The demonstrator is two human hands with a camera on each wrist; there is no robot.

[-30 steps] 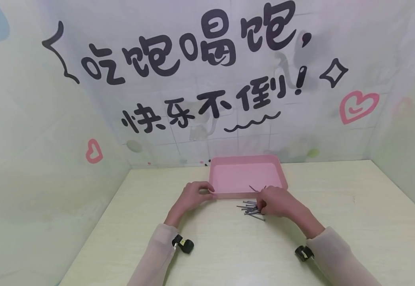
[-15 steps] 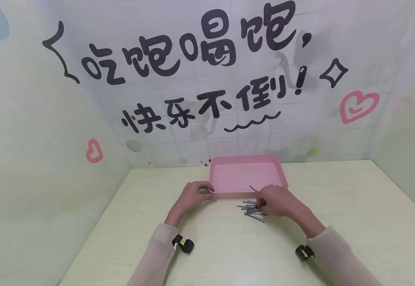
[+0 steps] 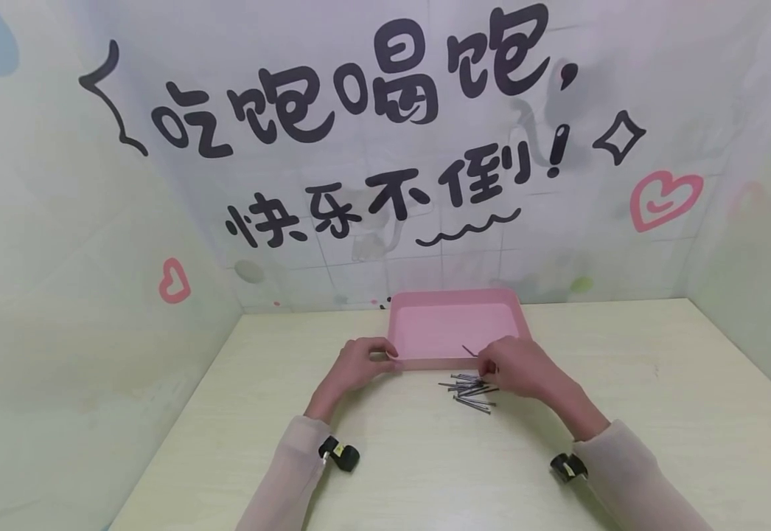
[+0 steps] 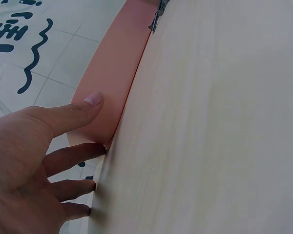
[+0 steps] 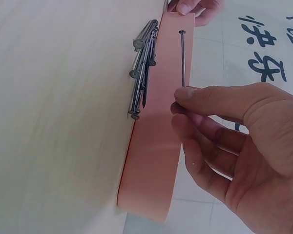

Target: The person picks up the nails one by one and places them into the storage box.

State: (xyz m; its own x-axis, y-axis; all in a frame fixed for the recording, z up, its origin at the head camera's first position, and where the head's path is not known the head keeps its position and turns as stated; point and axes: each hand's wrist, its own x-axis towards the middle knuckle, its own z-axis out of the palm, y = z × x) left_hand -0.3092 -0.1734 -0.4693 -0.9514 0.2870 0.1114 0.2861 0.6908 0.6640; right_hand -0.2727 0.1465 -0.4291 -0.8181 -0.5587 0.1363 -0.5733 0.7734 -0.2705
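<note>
Back wall (image 3: 372,164): pale sheet, black lettering (image 3: 399,203) across it. Light wood table (image 3: 412,457) runs up to its foot.

Sleeves next, both pale: left sleeve (image 3: 286,472), right sleeve (image 3: 634,472), coming in from the near edge of the head view.

Pink tray (image 3: 448,324) sits flat at the back of the table, close to the wall, low sides, long side facing the person.

Right hand (image 3: 521,365) is at the tray's front side, right of middle. Thumb and forefinger are together, clamped on a nail; the other fingers are bent in behind. Left hand (image 3: 357,365) is at the tray's front left corner: thumb on the outside of the front wall, forefinger at the corner, fingers spread apart. Fingertips below the forefinger reach down by the table edge.

Black wrist cameras at the cuffs, left camera (image 3: 342,455) and right camera (image 3: 567,467).

Loose nails (image 5: 146,56) lie in a heap on the table just in front of the tray, roughly lengthwise, some crossing.

Smallest: held nail (image 5: 183,58). Head end sticks out toward the left hand, over the tray's front wall in the right wrist view. Can't tell whether it touches the rim.
</note>
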